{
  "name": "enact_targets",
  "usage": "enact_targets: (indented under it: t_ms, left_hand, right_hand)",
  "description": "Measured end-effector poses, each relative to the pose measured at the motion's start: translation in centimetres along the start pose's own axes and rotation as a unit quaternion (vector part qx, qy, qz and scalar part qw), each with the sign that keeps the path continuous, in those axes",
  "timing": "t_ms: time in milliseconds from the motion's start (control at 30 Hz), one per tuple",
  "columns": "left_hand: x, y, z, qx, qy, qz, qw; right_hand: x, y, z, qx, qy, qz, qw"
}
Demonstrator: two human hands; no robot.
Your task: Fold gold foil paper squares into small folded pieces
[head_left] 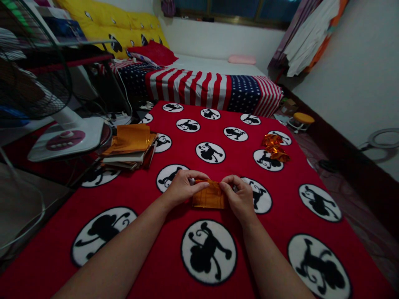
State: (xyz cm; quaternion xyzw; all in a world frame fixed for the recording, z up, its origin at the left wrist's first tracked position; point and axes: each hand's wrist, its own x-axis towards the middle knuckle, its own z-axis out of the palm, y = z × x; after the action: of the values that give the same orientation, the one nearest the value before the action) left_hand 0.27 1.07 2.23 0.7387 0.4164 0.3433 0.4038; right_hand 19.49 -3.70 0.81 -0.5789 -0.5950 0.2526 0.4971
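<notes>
A sheet of shiny gold foil paper [209,198] is stretched between my two hands, low over the red blanket. My left hand [181,189] pinches its upper left part between thumb and fingers. On the right, my right hand [238,195] grips the upper right corner, thumb on top. The paper's upper edge looks rolled or folded, and small pale ends, perhaps of a thin stick, show beside both hands. To the left lies a stack of gold and whitish paper sheets [132,141]. Several crumpled or folded gold foil pieces [276,147] rest at the right.
The red blanket [249,257] has white circles with black monkey figures. An electric fan [68,137] stands at the left, near cables. Behind is a bed with a striped and starred cover [193,89]. A yellow-topped stool [303,118] stands at the right.
</notes>
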Motion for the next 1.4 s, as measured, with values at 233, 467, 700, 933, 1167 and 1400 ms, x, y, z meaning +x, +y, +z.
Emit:
enact_targets:
  t_ms: [233, 467, 700, 933, 1167, 1400]
  left_hand:
    - [0.19, -0.86, -0.35, -0.004, 0.020, -0.036, 0.999]
    - [0.17, -0.77, -0.45, -0.018, 0.015, -0.043, 0.999]
    - [0.23, -0.91, -0.40, -0.030, 0.029, -0.032, 0.999]
    - [0.16, -0.82, -0.43, -0.010, 0.041, -0.013, 0.999]
    - [0.02, -0.58, -0.45, 0.106, 0.075, 0.088, 0.988]
    - [-0.14, -0.15, -0.06, 0.145, 0.075, 0.110, 0.980]
  right_hand:
    - [0.09, 0.00, -0.08, 0.007, 0.014, 0.003, 1.000]
    - [0.13, 0.24, -0.03, 0.009, 0.014, 0.003, 1.000]
    - [0.07, 0.47, 0.00, 0.009, 0.013, 0.003, 1.000]
    - [0.05, 0.46, 0.12, -0.003, 0.003, 0.002, 1.000]
    - [-0.15, 0.77, 0.43, -0.024, 0.011, -0.025, 0.999]
    - [-0.34, 0.33, 0.62, 0.006, 0.004, -0.007, 1.000]
